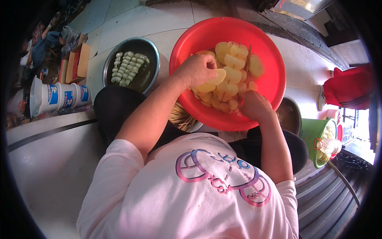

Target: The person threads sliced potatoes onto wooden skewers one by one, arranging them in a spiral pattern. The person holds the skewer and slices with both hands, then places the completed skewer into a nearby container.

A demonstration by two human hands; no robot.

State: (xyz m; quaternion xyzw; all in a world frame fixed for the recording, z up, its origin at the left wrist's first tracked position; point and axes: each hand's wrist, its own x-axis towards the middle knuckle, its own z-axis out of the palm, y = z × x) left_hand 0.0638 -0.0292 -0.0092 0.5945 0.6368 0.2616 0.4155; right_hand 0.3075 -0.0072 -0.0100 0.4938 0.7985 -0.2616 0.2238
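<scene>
A large red plastic basin (269, 47) stands in front of me, holding many pale yellow slices, which look like potato (234, 61), several of them threaded on thin sticks. Between the thumb and fingers of my left hand (197, 68) is one flat slice (220, 76), held above the pile. My right hand (256, 104) is curled low over the basin's near right side, at the edge of the pile; its fingertips are partly hidden, and I cannot tell what it grips. Thin wooden skewers (182, 118) lie in a bowl under the basin's near left rim.
At left, a metal bowl (157, 56) holds skewered pale green pieces (128, 67). White tubs (68, 95) and an open cardboard box (80, 64) stand farther left. A dark bowl (294, 112) and a green bucket (310, 128) are at right, near a person in red trousers (347, 88).
</scene>
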